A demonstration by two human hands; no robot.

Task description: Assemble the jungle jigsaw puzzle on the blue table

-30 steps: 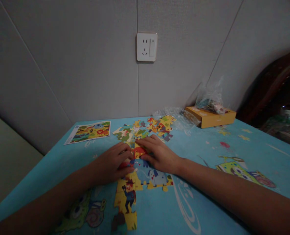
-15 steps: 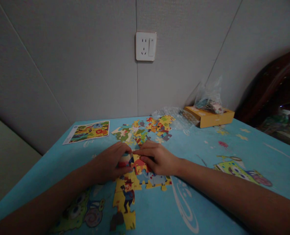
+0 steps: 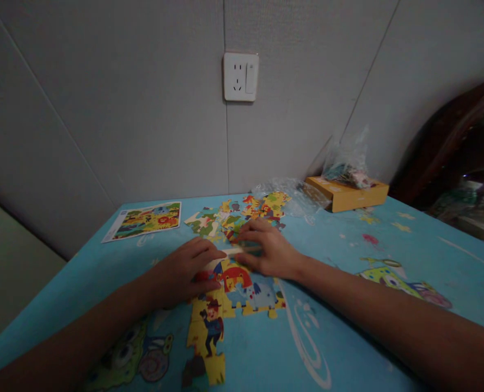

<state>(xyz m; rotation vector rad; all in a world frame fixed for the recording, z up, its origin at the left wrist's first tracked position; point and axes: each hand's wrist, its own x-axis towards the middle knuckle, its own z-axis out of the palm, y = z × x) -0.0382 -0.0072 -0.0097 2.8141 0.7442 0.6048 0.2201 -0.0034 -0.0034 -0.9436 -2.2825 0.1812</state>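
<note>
A partly joined jigsaw puzzle (image 3: pixel 236 283) lies flat in front of me, with a red-maned lion, bluish animals and a figure in a hat on yellow ground. My left hand (image 3: pixel 190 269) is closed around its upper left part, thumb below and fingers above. Just beyond the upper edge is my right hand (image 3: pixel 266 250), curved with thumb and fingers closed around a blurred, pale-edged puzzle piece (image 3: pixel 236 251); its picture cannot be made out. Loose puzzle pieces (image 3: pixel 204 222) are spread behind both hands, some hidden by the right fingers.
A printed picture sheet (image 3: pixel 147 220) rests at the table's back left. Clear plastic wrap (image 3: pixel 294 193) and a yellow box (image 3: pixel 354 197) with a plastic bag (image 3: pixel 348 160) on top stand at the back right. A light blue patterned cloth (image 3: pixel 262 348) covers the table beside the wall.
My right hand has drawn up and away from the joined puzzle, uncovering the lion's mane, and a pale strip now shows by its fingers. The left hand has stayed nearly in place.
</note>
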